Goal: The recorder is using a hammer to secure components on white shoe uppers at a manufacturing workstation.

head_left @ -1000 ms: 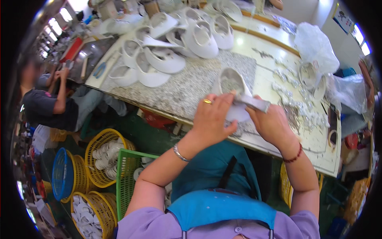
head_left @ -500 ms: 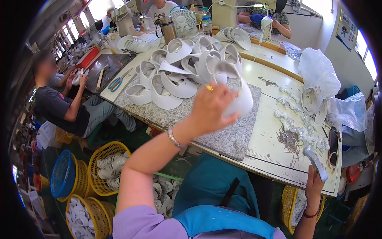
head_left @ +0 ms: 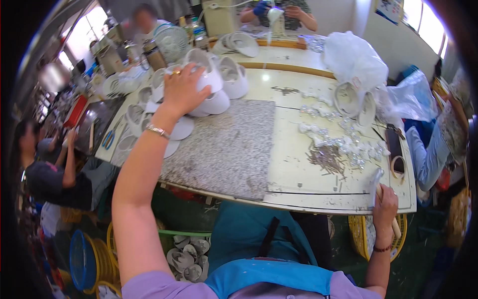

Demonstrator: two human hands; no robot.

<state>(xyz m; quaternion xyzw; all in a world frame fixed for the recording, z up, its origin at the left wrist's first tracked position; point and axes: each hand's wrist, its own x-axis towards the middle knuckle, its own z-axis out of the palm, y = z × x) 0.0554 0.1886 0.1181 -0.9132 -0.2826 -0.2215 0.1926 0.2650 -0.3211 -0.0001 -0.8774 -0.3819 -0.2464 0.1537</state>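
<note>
My left hand [head_left: 186,90] is at the pile, its fingers and thumb around the edge of a white shoe upper [head_left: 211,74] that rests on others. Part of that upper is hidden behind the fingers. More white shoe uppers [head_left: 233,85] stand beside and under it, at the far left part of a speckled grey stone slab [head_left: 224,149]. By the table's right front edge, my right hand [head_left: 385,204] is closed round the wooden handle of a hammer [head_left: 396,228]. The hammer's grey metal head points up, above the table edge.
Silvery bead trims [head_left: 343,137] and a heap of thin brown pieces [head_left: 326,159] lie on the table [head_left: 249,79] at right. Behind them are a plastic bag [head_left: 356,60] and two uppers. Blue-handled scissors [head_left: 108,139] lie left. Co-workers sit left and across.
The view has turned right. My left hand has carried the white shoe upper from over the slab back to the pile. My right hand with the hammer has come up slightly.
</note>
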